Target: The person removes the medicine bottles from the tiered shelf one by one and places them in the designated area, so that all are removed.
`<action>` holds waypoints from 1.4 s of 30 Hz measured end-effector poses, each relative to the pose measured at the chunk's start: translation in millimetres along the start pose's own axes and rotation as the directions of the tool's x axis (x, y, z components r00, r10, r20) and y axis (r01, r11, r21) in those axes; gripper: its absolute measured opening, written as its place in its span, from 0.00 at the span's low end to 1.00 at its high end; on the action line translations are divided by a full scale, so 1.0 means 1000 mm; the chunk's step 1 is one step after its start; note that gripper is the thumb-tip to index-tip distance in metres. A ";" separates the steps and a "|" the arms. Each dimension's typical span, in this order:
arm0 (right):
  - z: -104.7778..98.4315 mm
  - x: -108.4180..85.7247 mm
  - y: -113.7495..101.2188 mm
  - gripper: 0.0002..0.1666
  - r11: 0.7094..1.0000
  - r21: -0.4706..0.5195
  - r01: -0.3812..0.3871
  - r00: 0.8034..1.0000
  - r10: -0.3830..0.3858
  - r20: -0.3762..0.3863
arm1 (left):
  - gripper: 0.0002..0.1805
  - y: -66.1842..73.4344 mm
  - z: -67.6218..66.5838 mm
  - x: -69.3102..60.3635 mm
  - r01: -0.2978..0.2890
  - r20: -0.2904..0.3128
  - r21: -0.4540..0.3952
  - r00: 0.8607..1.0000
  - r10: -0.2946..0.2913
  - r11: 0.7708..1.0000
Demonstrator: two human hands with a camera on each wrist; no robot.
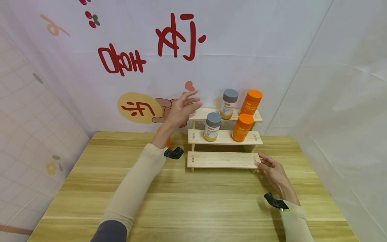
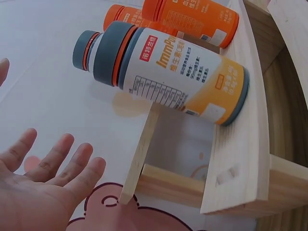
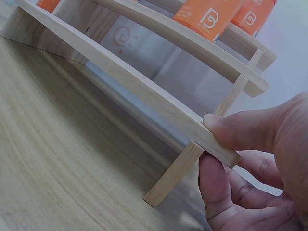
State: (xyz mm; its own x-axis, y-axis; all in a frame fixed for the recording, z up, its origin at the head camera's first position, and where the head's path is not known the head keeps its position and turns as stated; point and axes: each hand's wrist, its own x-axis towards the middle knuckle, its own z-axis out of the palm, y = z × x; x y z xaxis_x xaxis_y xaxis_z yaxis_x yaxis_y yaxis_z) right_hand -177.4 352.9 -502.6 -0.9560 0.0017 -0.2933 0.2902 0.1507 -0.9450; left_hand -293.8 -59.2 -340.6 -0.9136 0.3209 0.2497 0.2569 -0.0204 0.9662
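Note:
A three-tier wooden shelf rack stands on the table against the wall. Two grey-lidded supplement bottles are on its left half, one each on the middle and top tiers. Beside them on the same tiers stand two orange bottles. My left hand hovers near the top tier's left end, fingers spread and holding nothing; the left wrist view shows its palm apart from the bottles. With thumb above and fingers below, my right hand pinches the right end of the lowest board.
Behind my left wrist an orange object is mostly hidden. The wooden table extends in front of the rack. A white printed wall covering rises behind and at both sides.

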 end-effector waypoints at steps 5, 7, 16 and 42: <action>-0.001 0.002 0.001 0.47 0.999 0.029 0.025 1.000 -0.026 0.004 | 0.38 0.002 0.010 0.011 0.031 0.014 -0.024 0.999 -0.030 0.999; -0.003 0.002 0.002 0.46 0.998 0.043 0.041 0.999 -0.041 0.006 | 0.38 0.002 0.015 0.016 0.036 0.029 -0.021 0.999 -0.035 0.999; -0.007 0.003 0.004 0.45 0.993 0.106 0.052 0.998 -0.054 0.013 | 0.39 0.001 0.035 0.035 0.080 0.084 0.015 0.993 -0.081 0.997; -0.004 0.009 -0.001 0.44 0.991 0.125 0.037 0.999 -0.041 0.035 | 0.38 -0.001 0.074 0.079 0.144 0.095 0.083 0.984 -0.151 0.986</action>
State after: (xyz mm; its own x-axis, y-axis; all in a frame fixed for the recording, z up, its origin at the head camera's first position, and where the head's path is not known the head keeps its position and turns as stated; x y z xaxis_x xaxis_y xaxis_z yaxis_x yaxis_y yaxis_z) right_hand -186.8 357.3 -503.8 -0.9651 -0.0387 -0.2589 0.2581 0.0255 -0.9658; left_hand -342.9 36.5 -326.6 -0.9080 0.4084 0.0936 0.1483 0.1042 0.9834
